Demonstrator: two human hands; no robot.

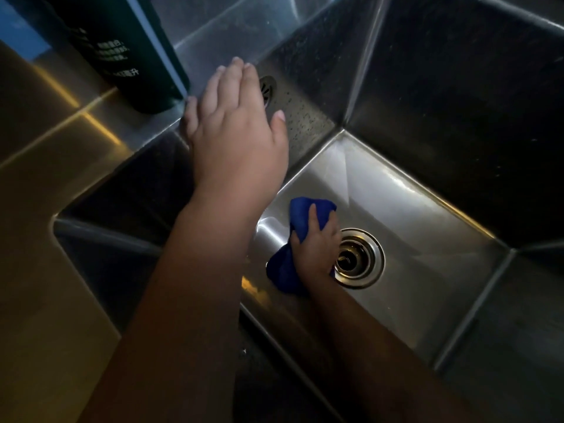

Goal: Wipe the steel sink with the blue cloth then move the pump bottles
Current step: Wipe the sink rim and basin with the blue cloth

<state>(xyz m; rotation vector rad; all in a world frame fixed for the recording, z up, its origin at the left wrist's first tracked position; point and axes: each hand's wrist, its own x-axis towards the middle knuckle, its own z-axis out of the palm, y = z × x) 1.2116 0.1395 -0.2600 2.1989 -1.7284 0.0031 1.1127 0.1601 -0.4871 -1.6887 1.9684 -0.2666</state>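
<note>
Wiping seems midway: the right hand, fingers clamped on the bunched blue cloth, presses it to the steel sink floor beside the drain, while the left hand, fingers straight, reaches near the unmoved dark bottle.

Cloth: deep royal blue, plain, no print. Sink: brushed grey steel, pale streaks on floor, near-black on shaded walls; fine pale speckling on wall around overflow grille (slotted, silver). Drain ring: bright chrome, brassy glint inside. Bottle: dark green-black, white lettering, light blue vertical band. Desk: dull steel, amber-gold light streaks.
</note>
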